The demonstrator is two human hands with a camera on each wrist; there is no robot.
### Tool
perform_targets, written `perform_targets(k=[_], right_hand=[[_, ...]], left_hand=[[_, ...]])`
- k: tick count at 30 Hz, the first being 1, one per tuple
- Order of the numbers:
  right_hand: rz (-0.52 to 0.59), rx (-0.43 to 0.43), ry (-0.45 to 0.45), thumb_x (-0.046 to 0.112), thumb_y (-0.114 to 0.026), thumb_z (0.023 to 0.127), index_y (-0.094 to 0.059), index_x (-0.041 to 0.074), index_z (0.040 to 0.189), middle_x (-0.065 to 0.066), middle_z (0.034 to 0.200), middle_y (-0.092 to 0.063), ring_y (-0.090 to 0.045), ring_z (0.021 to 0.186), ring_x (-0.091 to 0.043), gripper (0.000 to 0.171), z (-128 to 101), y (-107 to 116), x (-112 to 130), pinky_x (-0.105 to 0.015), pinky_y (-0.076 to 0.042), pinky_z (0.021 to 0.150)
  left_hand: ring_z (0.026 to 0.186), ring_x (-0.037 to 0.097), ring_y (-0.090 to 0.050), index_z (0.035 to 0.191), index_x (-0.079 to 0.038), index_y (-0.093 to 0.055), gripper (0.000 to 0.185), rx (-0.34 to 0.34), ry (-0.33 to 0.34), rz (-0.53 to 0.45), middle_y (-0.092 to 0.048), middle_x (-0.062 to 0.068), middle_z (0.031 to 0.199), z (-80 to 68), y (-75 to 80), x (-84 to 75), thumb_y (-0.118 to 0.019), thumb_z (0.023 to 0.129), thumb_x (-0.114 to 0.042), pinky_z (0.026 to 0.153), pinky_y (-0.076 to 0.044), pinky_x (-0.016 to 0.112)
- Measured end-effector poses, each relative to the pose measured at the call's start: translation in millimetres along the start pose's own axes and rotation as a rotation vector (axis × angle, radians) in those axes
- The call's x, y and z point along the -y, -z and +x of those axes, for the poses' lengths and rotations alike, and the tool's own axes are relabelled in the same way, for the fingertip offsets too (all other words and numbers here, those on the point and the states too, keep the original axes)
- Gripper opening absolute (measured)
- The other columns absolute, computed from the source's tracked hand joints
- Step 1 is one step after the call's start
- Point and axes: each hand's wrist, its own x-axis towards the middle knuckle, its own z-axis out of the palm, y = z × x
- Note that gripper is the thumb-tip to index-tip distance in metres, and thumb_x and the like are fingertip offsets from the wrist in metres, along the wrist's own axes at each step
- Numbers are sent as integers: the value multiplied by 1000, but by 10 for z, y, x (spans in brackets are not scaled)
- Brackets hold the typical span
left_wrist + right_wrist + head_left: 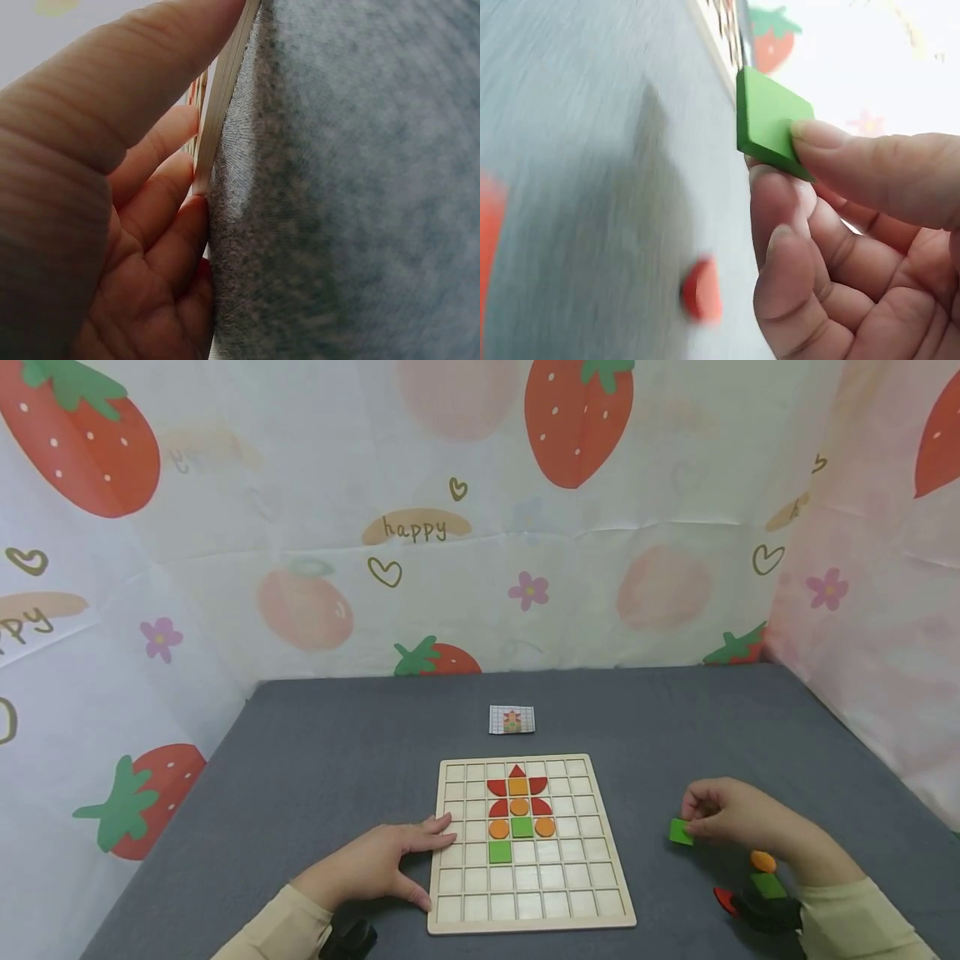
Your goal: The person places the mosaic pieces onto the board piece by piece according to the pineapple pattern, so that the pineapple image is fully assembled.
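Observation:
A green square tile (772, 116) is pinched between the thumb and fingers of my right hand (723, 814), held off the cloth to the right of the board. My left hand (390, 860) rests against the left edge of the wooden grid board (607, 893), fingers spread and fairly straight; the left wrist view shows the thumb and fingertips along that edge. On the board lie red pieces (538, 786), an orange square (518, 787), orange discs (498, 829) and two green squares (500, 852), arranged in a figure in the upper middle cells.
Behind the board lies a small pattern card (512, 720) with a similar figure. Near my right wrist are an orange piece (763, 861), another green tile (768, 886) and a red piece (724, 900) on the grey cloth (337, 735). A printed curtain (570, 535) stands behind.

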Motion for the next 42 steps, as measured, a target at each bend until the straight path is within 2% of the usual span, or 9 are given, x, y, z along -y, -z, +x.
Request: perform_targets(k=[7, 14, 23, 29, 37, 42], right_hand=[[5, -33, 92, 15, -63, 79, -53, 2, 78, -5, 65, -52, -48, 56, -15, 17, 250, -221, 236, -31, -43, 50], [0, -44, 115, 13, -65, 77, -54, 5, 76, -6, 65, -55, -50, 57, -17, 13, 476, -521, 470, -36, -45, 52], [-129, -78, 183, 10, -66, 76, -56, 10, 74, 5, 64, -55, -49, 62, -12, 10, 711, -843, 592, -26, -42, 57], [-152, -92, 187, 8, -66, 74, -57, 11, 71, 5, 64, -56, -50, 62, -12, 10, 793, -951, 667, -28, -42, 58], [-234, -123, 135, 9, -68, 73, -55, 16, 66, 8, 64, -55, -49, 61, -11, 16, 843, -1048, 715, -28, -41, 57], [-245, -128, 121, 8, -69, 72, -55, 15, 65, 6, 63, -54, -48, 60, -12, 17, 852, -1082, 745, -28, -40, 54]], left_hand=[[124, 10, -29, 130, -27, -40, 85, 4, 11, -5, -29, -7, 138, -1, 5, -17, -68, 55, -55, 96, -30, 35], [124, 11, -29, 130, -26, -41, 85, 2, 13, -16, -29, -7, 138, -8, 12, -35, -69, 55, -53, 96, -30, 35], [124, 10, -28, 130, -26, -40, 85, -1, 4, -4, -29, -8, 138, -6, 6, -17, -69, 55, -54, 96, -29, 35], [124, 10, -28, 130, -27, -40, 85, 1, 8, -6, -28, -8, 138, 0, -4, 3, -69, 54, -55, 97, -29, 35], [124, 10, -28, 130, -28, -40, 85, 8, 16, -14, -28, -8, 138, 7, -6, 6, -68, 54, -54, 96, -30, 35], [124, 10, -28, 130, -27, -40, 85, 8, 18, -18, -28, -8, 138, 7, -4, 5, -69, 54, -54, 96, -30, 34]])
